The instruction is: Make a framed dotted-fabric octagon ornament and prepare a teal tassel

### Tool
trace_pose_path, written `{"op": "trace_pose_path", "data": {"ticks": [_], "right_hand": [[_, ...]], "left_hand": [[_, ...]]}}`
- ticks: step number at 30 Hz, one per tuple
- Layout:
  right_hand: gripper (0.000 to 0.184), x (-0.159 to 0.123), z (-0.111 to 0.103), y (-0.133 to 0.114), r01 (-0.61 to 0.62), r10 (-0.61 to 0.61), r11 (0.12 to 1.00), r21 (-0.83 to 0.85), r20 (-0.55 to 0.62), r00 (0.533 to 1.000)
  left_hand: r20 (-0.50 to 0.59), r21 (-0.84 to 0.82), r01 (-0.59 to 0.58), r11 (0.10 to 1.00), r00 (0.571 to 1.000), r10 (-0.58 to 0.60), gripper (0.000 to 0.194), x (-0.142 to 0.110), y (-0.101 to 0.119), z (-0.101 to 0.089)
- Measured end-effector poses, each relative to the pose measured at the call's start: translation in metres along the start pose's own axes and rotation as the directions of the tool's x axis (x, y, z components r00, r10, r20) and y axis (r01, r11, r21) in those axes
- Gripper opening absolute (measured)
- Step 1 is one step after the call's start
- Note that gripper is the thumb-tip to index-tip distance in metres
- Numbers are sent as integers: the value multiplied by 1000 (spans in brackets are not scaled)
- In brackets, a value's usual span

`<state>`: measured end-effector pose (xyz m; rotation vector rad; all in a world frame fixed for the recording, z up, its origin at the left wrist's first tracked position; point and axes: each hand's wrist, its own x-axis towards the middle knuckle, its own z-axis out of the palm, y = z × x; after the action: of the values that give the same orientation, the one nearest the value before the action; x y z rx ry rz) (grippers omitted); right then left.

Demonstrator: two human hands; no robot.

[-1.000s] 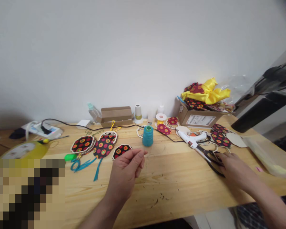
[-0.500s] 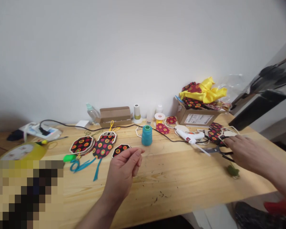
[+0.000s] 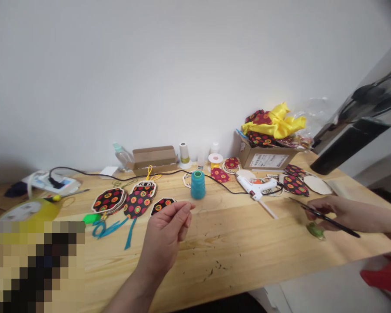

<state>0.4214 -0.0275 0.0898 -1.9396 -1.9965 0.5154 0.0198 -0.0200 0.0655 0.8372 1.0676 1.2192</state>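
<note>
Two hands (image 3: 166,232) (image 3: 352,211), one pair of scissors (image 3: 340,225)

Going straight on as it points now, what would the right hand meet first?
Probably the glue gun: the right hand, holding the scissors, points left toward it. Hand height is unclear, so it might pass over.

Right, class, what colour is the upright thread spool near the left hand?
The thread spool is teal, seen best in the head view.

One glue gun (image 3: 256,191), probably one scissors (image 3: 333,220)
</note>
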Motion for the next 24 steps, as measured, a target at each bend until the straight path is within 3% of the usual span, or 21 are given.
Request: {"op": "trace_pose_path", "data": {"ticks": [2, 3, 5, 7, 9, 12, 15, 18, 24], "right_hand": [[12, -1, -3, -5, 28, -78, 989, 143, 354, 932], [13, 0, -3, -8, 28, -95, 986, 163, 423, 901], [14, 5, -2, -13, 34, -54, 997, 67, 320, 946], [12, 12, 2, -20, 39, -14, 990, -132, 182, 983], [12, 20, 6, -25, 9, 13, 950, -313, 68, 998], [25, 28, 13, -28, -24, 10, 913, -408, -36, 999], [51, 31, 17, -25, 47, -86, 913, -405, -79, 993], [61, 31, 20, -21, 108, -166, 903, -415, -106, 980], [42, 30, 22, -29, 57, -156, 853, -518, -149, 976]], "left_hand": [[6, 1, 7, 1000, 1000, -7, 23, 0, -1, 1], [8, 1, 9, 1000, 1000, -9, 23, 0, -1, 1], [12, 3, 6, 1000, 1000, -6, 23, 0, -1, 2], [14, 5, 1, 1000, 1000, -1, 22, 0, -1, 2], [11, 6, 2, 1000, 1000, -2, 22, -1, -1, 2], [-5, 6, 4, 1000, 1000, -4, 23, 0, -1, 2], [-16, 10, 0, 1000, 1000, 0, 23, 0, -1, 0], [-20, 16, -5, 1000, 1000, 5, 22, 0, 0, -2], [-15, 1, -5, 1000, 1000, 5, 21, 1, 1, -3]]}}
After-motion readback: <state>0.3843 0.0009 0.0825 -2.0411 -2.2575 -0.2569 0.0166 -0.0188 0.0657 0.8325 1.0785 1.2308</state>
